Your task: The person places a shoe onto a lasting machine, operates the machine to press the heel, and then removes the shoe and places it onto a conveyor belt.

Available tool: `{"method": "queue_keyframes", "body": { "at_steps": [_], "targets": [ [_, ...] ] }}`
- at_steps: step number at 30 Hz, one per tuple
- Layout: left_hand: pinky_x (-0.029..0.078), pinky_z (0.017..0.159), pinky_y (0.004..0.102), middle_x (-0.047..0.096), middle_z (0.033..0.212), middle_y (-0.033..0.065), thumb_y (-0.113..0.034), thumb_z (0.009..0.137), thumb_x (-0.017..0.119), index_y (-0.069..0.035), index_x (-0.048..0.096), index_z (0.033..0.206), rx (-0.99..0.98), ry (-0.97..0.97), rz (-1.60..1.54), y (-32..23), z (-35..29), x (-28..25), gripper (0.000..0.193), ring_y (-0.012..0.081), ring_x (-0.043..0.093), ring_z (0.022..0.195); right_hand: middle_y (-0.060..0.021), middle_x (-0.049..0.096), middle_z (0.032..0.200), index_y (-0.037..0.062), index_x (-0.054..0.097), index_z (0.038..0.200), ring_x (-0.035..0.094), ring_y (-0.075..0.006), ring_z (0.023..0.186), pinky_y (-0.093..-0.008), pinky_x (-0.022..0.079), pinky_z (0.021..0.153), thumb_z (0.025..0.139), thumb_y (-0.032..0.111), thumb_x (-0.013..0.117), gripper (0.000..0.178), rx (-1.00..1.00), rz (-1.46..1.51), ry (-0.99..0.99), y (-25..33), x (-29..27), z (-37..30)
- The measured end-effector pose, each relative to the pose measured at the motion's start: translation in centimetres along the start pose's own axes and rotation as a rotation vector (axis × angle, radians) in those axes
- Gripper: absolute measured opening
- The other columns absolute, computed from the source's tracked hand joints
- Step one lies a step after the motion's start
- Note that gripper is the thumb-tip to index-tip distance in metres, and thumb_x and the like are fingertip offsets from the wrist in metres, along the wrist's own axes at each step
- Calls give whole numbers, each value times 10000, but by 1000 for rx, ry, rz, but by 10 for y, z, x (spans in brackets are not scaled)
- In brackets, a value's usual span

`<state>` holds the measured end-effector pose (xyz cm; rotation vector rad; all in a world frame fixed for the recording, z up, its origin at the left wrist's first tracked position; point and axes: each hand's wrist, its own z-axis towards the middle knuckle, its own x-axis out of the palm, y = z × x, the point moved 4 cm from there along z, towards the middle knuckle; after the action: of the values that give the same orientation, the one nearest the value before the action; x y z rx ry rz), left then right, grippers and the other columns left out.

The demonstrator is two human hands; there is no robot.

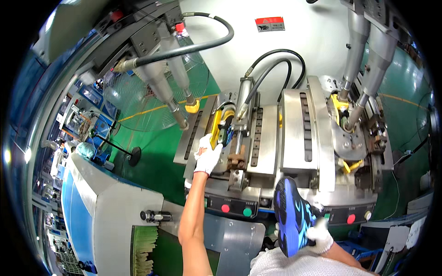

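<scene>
My right hand (pixel 321 234), in a white glove, grips a sports shoe (pixel 294 216) at the lower right. Its blue and black sole faces left, and its upper shows black and light blue. My left hand (pixel 208 157), also gloved in white, reaches forward to the left station of a metal pressing machine (pixel 268 138). Its fingers are apart, by the lower end of a yellow pad (pixel 215 126); whether they touch it is unclear. A small dark and green part (pixel 224 133) sits beside that pad, partly hidden.
Red (pixel 225 208) and green (pixel 247 212) buttons line the machine's front. The right station (pixel 347 129) has yellow pads and slanted metal rods. A hose-fed press arm (pixel 156 78) hangs at upper left. A grey-white cabinet (pixel 119 207) stands left of my left forearm.
</scene>
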<state>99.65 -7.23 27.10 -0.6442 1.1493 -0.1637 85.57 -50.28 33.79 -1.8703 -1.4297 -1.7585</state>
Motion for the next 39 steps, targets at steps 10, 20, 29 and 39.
{"method": "queue_keyframes", "body": {
  "at_steps": [10,20,29,39],
  "targets": [
    [502,969,476,672,1179,250,-406,795,829,3,550,1269,-186,-1,37,50,120,118,686,416,650,1116,-292,654,1216,-87,411,1443,702,-408,1079,-552,586,964,740,203,859,883,-151,-75,-176,34,-10,31],
    [503,856,412,620,958,125,-282,805,817,-34,576,1134,-63,-293,-168,-18,49,-66,477,295,622,916,-179,682,1195,-4,460,1425,716,-335,1033,-457,628,882,781,144,792,740,-48,-221,-215,13,14,97],
    [530,773,354,642,912,78,-119,735,860,-27,615,1140,-346,-341,-168,43,-247,-143,482,214,632,803,-70,676,939,92,625,1043,675,-211,788,-402,581,693,839,60,756,244,-97,-316,-144,-45,87,393],
    [529,803,436,681,1017,96,-383,824,803,-127,630,1107,-1049,-143,157,100,-527,5,420,325,670,892,-178,673,1269,68,612,1272,665,-313,1188,-412,541,992,856,357,677,511,-60,-1824,-964,-58,-50,613]
  ]
}}
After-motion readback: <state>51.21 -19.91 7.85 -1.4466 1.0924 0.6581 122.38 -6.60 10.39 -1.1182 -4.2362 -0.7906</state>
